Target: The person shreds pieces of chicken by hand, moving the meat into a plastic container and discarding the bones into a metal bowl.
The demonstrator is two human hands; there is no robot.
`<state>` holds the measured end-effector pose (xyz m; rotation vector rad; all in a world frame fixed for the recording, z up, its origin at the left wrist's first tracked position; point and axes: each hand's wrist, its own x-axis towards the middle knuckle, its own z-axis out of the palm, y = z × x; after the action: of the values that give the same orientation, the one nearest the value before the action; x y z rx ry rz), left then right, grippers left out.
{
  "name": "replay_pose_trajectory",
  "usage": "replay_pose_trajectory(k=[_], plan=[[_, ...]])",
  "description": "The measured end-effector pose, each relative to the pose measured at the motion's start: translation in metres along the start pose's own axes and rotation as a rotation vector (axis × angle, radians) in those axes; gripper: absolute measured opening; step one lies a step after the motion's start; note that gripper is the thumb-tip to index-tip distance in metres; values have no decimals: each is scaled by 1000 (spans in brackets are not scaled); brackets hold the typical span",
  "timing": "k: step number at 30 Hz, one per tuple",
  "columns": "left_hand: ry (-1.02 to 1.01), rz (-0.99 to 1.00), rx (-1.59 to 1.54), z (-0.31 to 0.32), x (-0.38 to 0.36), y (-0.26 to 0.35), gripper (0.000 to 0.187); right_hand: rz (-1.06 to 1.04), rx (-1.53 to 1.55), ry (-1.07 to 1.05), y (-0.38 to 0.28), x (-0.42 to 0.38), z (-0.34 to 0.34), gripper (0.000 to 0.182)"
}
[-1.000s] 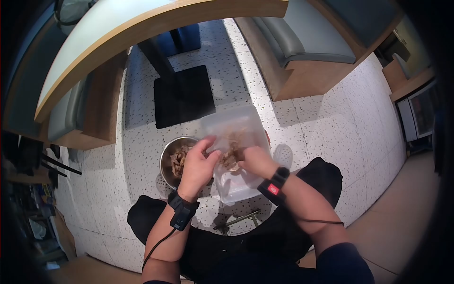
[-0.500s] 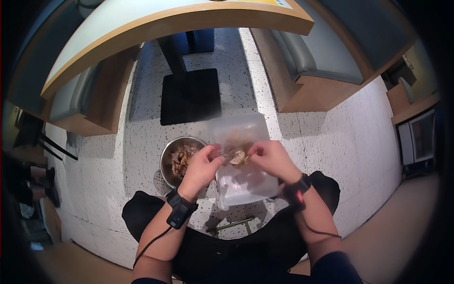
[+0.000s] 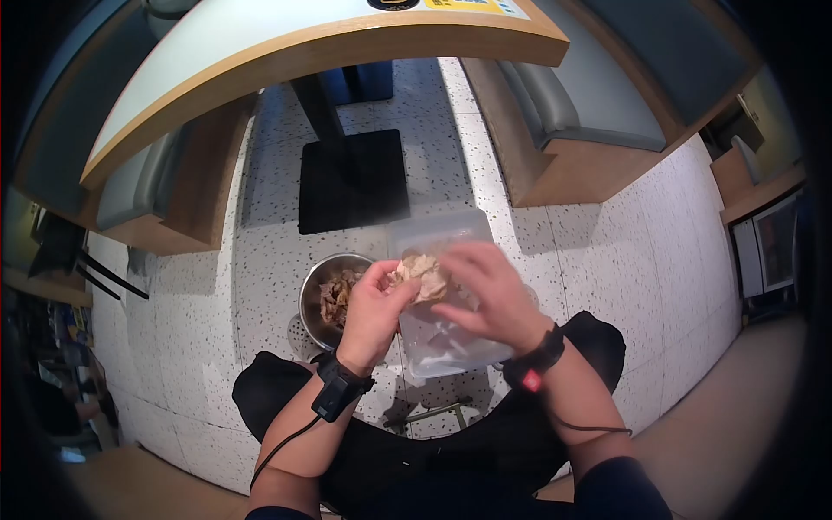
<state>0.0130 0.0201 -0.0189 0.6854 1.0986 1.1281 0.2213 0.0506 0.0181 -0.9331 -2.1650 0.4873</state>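
A pale, lumpy piece of cooked meat [image 3: 422, 277] is pinched between the thumb and fingers of my left hand [image 3: 379, 303], above a translucent plastic tub [image 3: 464, 357]. Just to its right is my right hand [image 3: 487, 295], thumb and fingers spread apart, slightly blurred by motion; I see nothing in it. Under my left hand, partly covered by it, stands a round metal bowl [image 3: 305, 295] holding brown meat pieces [image 3: 336, 296]. Little of what lies in the tub shows, because the hands and the meat block it.
A white table with a wooden edge [image 3: 347, 54] spans the top, its black base plate [image 3: 354, 184] on the speckled floor. Padded benches stand at the left [image 3: 134, 195] and right [image 3: 589, 104]. A low stool's metal frame [image 3: 433, 414] shows between my knees.
The meat has come up nearer to me and shows a broader, paler side. My right hand has gone from pinching beside it to spread fingers. My left hand keeps its hold.
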Motion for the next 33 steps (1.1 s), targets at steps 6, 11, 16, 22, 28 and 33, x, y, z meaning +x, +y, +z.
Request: replay_pose_trajectory(k=[6,11,16,22,28,33], plan=[[20,-85,-83,6,-2,6,26,-87,-110,-39,0,-3,15,48],[56,-106,-74,6,-2,4,25,-58,-60,49,4,-6,24,33],[34,-130,-134,6,-6,6,26,37,4,32,8,-10,29,29],[53,-227,-203,0,-4,6,22,5,13,-2,7,-8,29,30],[-30,-295,-237,-19,4,-3,19,-167,-69,-50,-1,-1,20,29],[-35,-365,-228,-5,-5,19,24,-198,-95,-75,3,-2,21,27]])
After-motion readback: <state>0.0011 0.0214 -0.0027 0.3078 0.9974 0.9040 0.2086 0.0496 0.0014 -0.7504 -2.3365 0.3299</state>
